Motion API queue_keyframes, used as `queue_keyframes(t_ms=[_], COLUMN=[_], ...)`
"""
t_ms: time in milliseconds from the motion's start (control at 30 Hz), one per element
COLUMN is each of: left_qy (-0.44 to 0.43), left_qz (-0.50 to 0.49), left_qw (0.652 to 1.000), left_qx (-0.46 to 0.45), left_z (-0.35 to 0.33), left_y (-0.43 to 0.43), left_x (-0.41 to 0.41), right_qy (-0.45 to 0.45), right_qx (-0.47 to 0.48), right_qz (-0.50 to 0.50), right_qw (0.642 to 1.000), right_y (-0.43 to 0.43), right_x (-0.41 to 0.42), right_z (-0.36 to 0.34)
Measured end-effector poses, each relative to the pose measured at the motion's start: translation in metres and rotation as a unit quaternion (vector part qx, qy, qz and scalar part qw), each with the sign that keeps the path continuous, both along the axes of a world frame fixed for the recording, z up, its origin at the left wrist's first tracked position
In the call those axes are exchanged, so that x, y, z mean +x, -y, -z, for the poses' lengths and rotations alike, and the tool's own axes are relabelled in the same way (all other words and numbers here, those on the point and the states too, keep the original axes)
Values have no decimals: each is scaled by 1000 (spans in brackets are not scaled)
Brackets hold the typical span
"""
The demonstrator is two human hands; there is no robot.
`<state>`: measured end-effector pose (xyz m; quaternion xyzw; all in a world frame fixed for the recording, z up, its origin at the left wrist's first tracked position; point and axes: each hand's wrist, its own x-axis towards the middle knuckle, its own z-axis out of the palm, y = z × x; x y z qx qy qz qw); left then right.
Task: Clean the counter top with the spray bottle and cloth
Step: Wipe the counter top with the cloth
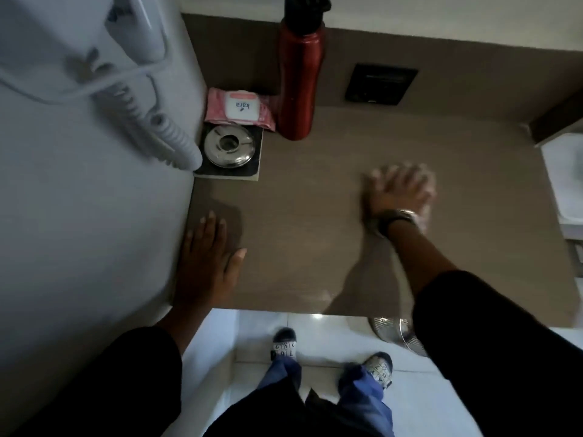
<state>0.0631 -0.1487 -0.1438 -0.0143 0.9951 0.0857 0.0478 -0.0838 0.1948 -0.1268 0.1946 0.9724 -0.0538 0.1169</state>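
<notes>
1. Pressing flat, the right hand (399, 190) pins a pale cloth (426, 203) to the desk (299, 222); blur hides any pinch.
2. Left hand (206, 263) rests open, empty, at the desk's left edge.
3. Cloth looks soft and limp, probably best handled under the palm.
4. Spray bottle: not seen.

Bystanders at the counter's back corner

A tall red metal bottle (300, 80) stands beside a pink wet-wipes pack (240, 110); a round steel lid (228, 146) lies just in front, near a white coiled-cord wall hairdryer (138, 36).
</notes>
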Motion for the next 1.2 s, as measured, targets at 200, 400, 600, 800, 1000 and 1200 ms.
queue_keyframes(t_ms=[200, 400, 600, 800, 1000, 1200], left_qy=[3, 12, 6, 3, 1, 5], left_qz=[-3, -4, -1, 6, -7, -5], left_qw=[1000, 999, 999, 1000, 999, 999], left_qx=[7, 32, 38, 25, 44, 48], left_z=[-10, -16, -14, -5, -6, -10], left_y=[-2, -2, -3, 1, 1, 1], left_x=[1, 2, 2, 2, 2, 3], right_qy=[-9, -27, -3, -16, -34, 3], right_qx=[-43, -41, -18, 32, -27, 49], right_qz=[-298, -456, -411, 11, 318, -49], right_qw=[954, 888, 911, 999, 947, 998], right_y=[159, 147, 44, -136, -170, -3], right_x=[39, 134, 193, 188, 163, 192], right_z=[3, 13, 11, 6, 1, -7])
